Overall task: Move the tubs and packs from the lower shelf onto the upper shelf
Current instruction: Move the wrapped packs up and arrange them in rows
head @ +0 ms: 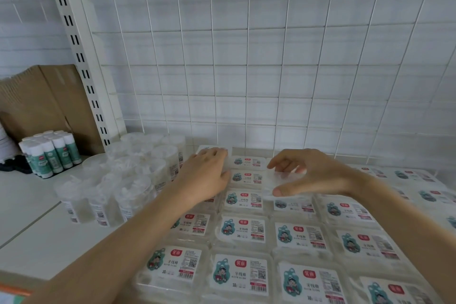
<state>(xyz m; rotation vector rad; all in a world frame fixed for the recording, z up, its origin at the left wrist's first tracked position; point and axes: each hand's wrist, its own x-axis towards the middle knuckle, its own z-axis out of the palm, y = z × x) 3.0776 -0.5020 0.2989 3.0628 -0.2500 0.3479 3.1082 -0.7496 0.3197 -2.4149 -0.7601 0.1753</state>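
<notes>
Hands meet over a stocked shop shelf. The right hand (311,173) curls thumb and fingers round a clear floss-pick pack (283,180), holding it just above the far rows. The left hand (207,175) lies flat, fingers straight, pressing on packs at nine o'clock from it.

Laid packs (243,229) run in tight rows from the hands toward six o'clock and out to three o'clock. At nine o'clock of the left hand stand clear round tubs (133,180) of what look like cotton swabs, touching the packs' edge. Farther out toward ten o'clock are glue sticks (49,155) and a cardboard box (49,101). A wire grid panel (271,57) backs the shelf (37,205) at twelve o'clock.

With so many tubs and packs already set down, this is judged to be the upper shelf and the job well along — the held pack appears bound for a gap in the back rows. The lower shelf is out of view, so what remains cannot be told.

Each label reads "牙线棒" and "30", with a cartoon figure, QR code and red barcode strip; the red badge's characters are too blurred to read.
</notes>
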